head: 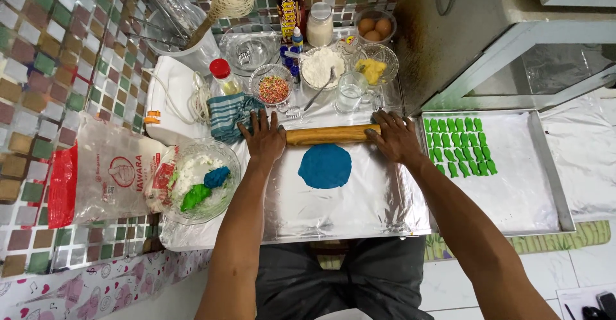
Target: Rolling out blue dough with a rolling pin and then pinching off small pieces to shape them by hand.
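Near the far edge of the foil-covered board (pixel 378 211) we see a wooden rolling pin (pixel 330 134) lying crosswise, with both hands pressed on its ends. Our left hand (pixel 263 137) rests flat on the left end, fingers spread and nearly straight, not curled around the wood. Our right hand (pixel 394 137) lies over the right end the same way, fingers extended and palm down. Just on the near side of the pin, at the middle of the board, sits a flattened round of blue dough (pixel 325 165), its far rim close to the pin; we cannot tell whether they touch.

Beside the board's right edge lies a metal tray (pixel 545 185) lined with white paper, and small green dough shapes (pixel 460 145) stand in rows at its far left corner. Off the board's left edge a glass bowl (pixel 196 182) holds lumps of blue, green and white dough. Beyond the pin stand a bowl of flour (pixel 321 66) with a spoon, a dish of coloured sprinkles (pixel 273 89) and a striped cloth (pixel 230 116).
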